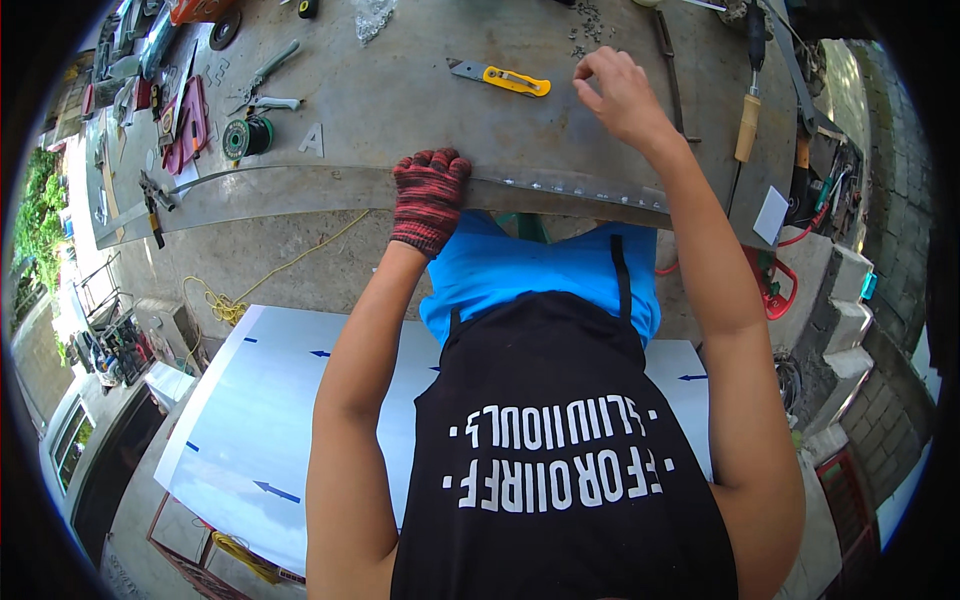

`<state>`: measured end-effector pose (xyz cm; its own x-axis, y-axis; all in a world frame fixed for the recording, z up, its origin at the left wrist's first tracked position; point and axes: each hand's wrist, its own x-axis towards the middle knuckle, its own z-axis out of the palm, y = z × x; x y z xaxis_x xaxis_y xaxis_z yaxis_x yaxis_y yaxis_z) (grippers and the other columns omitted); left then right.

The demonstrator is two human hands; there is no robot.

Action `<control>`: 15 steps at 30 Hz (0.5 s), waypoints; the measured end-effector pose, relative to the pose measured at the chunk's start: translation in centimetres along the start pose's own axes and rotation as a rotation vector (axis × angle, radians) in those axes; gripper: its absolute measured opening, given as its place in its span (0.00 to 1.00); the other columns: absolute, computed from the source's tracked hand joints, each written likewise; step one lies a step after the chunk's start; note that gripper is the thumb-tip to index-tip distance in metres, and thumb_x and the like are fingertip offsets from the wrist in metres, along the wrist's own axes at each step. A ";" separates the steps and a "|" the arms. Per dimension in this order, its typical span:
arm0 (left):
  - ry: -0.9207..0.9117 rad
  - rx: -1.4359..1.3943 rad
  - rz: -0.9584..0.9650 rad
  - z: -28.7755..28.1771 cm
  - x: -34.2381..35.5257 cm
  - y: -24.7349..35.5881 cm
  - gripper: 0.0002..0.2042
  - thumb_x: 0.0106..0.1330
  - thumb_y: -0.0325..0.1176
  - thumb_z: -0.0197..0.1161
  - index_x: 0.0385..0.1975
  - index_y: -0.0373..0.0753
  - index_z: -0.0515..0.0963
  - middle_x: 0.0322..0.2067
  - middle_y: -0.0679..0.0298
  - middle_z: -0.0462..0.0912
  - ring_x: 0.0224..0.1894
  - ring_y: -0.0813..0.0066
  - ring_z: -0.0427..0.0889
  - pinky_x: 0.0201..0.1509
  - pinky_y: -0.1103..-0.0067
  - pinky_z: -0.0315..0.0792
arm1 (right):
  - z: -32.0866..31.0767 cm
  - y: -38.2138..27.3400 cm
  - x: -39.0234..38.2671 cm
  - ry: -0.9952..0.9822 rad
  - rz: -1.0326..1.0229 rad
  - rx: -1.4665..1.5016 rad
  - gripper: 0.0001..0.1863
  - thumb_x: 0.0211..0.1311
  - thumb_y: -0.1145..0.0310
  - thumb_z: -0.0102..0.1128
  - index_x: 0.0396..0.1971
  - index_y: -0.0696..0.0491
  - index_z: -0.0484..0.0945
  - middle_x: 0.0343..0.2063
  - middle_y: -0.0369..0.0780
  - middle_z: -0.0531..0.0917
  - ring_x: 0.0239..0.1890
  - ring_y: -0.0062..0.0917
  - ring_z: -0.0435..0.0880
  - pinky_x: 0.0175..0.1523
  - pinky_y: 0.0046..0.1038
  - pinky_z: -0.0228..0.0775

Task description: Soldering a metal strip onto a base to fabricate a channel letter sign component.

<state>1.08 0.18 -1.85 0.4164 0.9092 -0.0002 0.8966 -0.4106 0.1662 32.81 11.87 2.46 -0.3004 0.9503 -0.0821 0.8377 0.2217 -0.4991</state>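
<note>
My left hand [432, 200] wears a red and black knit glove. Its fingers are curled down on the near edge of the metal worktable [400, 90], over a long thin metal strip [310, 172]; whatever lies under the fingers is hidden. Bare and raised over the table, my right hand [622, 95] has loosely bent fingers, with a gap between thumb and forefinger and nothing visible in it. Just left of it lies a yellow-handled utility knife [515, 81], blade out to the left. Beyond its fingertips are scattered small metal pieces [588, 25].
On the table's left are pliers [268, 72], a wire spool [247, 138] and a pink tray [186, 130]. A dark metal bar [670, 75] and a wooden-handled tool [747, 125] lie at right. Behind me stands a white sheet [250, 420]; a yellow cord [290, 268] crosses the floor.
</note>
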 end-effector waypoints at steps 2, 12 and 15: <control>0.007 -0.004 0.014 0.0 0.2 0.1 0.10 0.61 0.35 0.61 0.42 0.53 0.82 0.49 0.65 0.84 0.52 0.59 0.81 0.58 0.58 0.68 | 1.5 -2.9 -1.4 -0.102 -0.169 0.033 0.06 0.62 0.67 0.65 0.36 0.50 0.82 0.42 0.39 0.79 0.52 0.37 0.76 0.56 0.39 0.69; -0.067 0.021 -0.021 -0.7 0.2 0.4 0.10 0.62 0.34 0.59 0.42 0.53 0.82 0.49 0.65 0.84 0.53 0.59 0.80 0.58 0.58 0.68 | 7.2 -7.8 -2.7 -0.311 -0.380 0.150 0.03 0.60 0.69 0.68 0.32 0.50 0.83 0.40 0.39 0.79 0.49 0.35 0.76 0.56 0.37 0.69; -0.075 0.011 -0.015 -0.8 0.2 0.4 0.11 0.62 0.34 0.59 0.43 0.54 0.82 0.50 0.65 0.83 0.54 0.59 0.80 0.59 0.58 0.67 | 7.4 -8.0 -2.7 -0.315 -0.373 0.126 0.04 0.60 0.68 0.68 0.33 0.50 0.83 0.40 0.38 0.79 0.50 0.34 0.76 0.56 0.36 0.67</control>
<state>1.36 0.22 -1.02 0.4127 0.9076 -0.0769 0.9042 -0.3980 0.1548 23.54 5.94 0.24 -0.7079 0.6952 -0.1249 0.5916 0.4869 -0.6426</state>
